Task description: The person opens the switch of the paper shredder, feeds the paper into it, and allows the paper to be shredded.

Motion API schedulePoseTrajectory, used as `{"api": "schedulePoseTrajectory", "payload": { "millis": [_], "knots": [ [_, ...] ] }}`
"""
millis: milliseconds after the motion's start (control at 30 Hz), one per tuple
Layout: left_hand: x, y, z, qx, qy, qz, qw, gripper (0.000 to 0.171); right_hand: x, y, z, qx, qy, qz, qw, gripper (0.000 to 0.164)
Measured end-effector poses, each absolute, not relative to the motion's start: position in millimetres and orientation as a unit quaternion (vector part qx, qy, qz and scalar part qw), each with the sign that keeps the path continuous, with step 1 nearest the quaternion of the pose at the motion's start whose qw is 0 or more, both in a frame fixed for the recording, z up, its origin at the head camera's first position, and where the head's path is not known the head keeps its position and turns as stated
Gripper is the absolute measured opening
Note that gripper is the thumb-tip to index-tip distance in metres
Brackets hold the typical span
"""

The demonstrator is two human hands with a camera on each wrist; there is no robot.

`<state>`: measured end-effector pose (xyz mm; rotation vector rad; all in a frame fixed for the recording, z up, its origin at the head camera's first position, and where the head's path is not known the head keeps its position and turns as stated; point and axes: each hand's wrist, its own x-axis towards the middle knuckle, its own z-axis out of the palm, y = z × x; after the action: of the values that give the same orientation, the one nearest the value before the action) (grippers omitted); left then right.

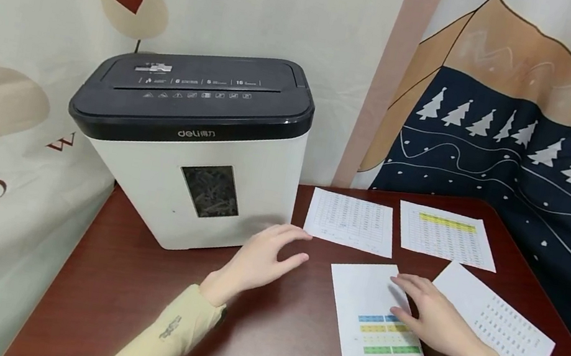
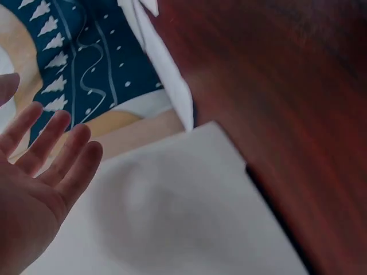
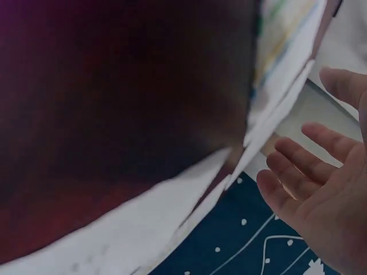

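A white paper shredder with a dark lid stands at the back left in the head view. Just in front of its right lower corner hovers my left hand, fingers loosely extended and holding nothing. My right hand is over the right edge of a sheet of paper printed with coloured blocks. In the right wrist view the fingers of that hand are spread apart, with no paper between them. The left wrist view shows the left hand with nothing in its palm.
Behind lie a sheet with a printed table and a sheet with a yellow band. Another printed sheet lies under the right forearm's far side. Everything is on a dark red table, with patterned curtains behind it.
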<state>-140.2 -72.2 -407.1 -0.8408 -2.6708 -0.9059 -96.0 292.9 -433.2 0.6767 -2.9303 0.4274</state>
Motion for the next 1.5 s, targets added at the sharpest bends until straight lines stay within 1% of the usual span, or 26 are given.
{"api": "schedulePoseTrajectory", "payload": {
  "millis": [300,533,667,767,900,1033,1133,1233,1333,1500],
  "knots": [
    [-147.9,-57.7,-422.8,-0.296,-0.910,-0.289,0.013,0.040,-88.3,288.4,-445.3,0.241,-0.963,0.115,0.033,0.056],
    [-152.7,-48.2,-434.0,-0.312,-0.914,-0.258,-0.019,0.039,-97.0,270.9,-445.9,0.278,-0.954,0.112,0.003,0.053],
    [-154.0,-41.3,-438.9,-0.316,-0.919,-0.234,-0.031,0.042,-103.0,257.7,-444.9,0.303,-0.947,0.106,-0.016,0.053],
    [-153.6,-36.7,-442.5,-0.331,-0.920,-0.207,-0.044,0.045,-100.9,254.2,-442.8,0.294,-0.949,0.109,-0.017,0.056],
    [-152.0,-33.5,-446.2,-0.349,-0.918,-0.179,-0.064,0.047,-87.6,259.8,-439.7,0.259,-0.959,0.112,0.003,0.062],
    [-152.1,-30.8,-447.3,-0.347,-0.919,-0.174,-0.071,0.049,-72.9,265.8,-440.2,0.248,-0.964,0.091,0.024,0.072],
    [-153.4,-26.5,-447.9,-0.348,-0.920,-0.167,-0.068,0.051,-65.5,267.4,-442.7,0.247,-0.965,0.077,0.027,0.076],
    [-155.0,-21.9,-447.9,-0.346,-0.923,-0.154,-0.070,0.053,-63.8,267.3,-445.0,0.253,-0.964,0.076,0.027,0.075],
    [-157.4,-16.9,-447.0,-0.342,-0.926,-0.142,-0.074,0.055,-65.6,268.3,-445.4,0.266,-0.960,0.084,0.024,0.071],
    [-161.4,-9.8,-445.9,-0.344,-0.926,-0.138,-0.076,0.060,-70.5,271.0,-442.3,0.300,-0.949,0.100,-0.004,0.068]
  ]
}}
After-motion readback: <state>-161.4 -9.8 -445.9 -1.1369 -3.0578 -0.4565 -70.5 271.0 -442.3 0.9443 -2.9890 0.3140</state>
